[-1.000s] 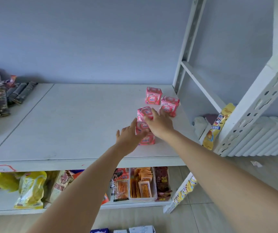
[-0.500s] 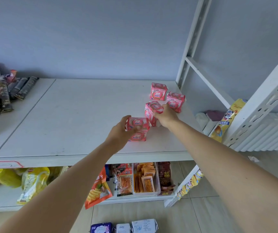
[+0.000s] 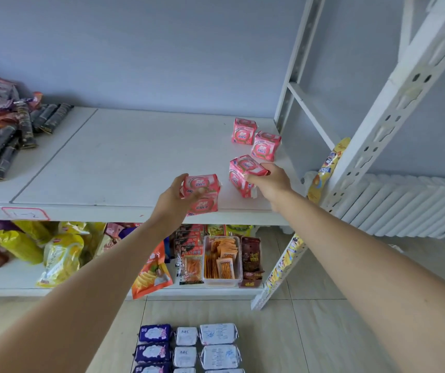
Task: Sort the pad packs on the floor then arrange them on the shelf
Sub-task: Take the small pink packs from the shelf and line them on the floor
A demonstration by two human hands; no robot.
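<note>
1. The left hand [image 3: 179, 196] is curled around a pink pad pack [image 3: 202, 184], thumb on one side and fingers on the other. This pack sits on top of a second pink pack [image 3: 204, 206] near the front edge of the shelf [image 3: 124, 160].
2. The right hand [image 3: 271, 181] is closed on another pink pack [image 3: 248, 164], which is tilted and rests on a fourth pack [image 3: 238, 181] below it. Both hands are full.
3. Two more pink packs stand upright toward the back right corner: one [image 3: 243, 131] near the wall and one [image 3: 265, 146] just in front of it and to the right. They lie ahead of the right hand, which is nearer to them; the left hand is farther off, to the left.
4. The row of standing packs runs from the back corner toward the front edge. My guess is that the held packs go in line with it, so the right-hand stack needs only a short push forward, and the left one a move right and back.
5. On the floor [image 3: 310, 332] below, purple packs [image 3: 154, 333] and white packs [image 3: 217, 334] lie in neat columns, sorted by colour but not yet shelved.
6. A clear tub [image 3: 222, 261] on the lower shelf holds orange snack sachets; loose snack bags [image 3: 59, 257] lie beside it.
</note>
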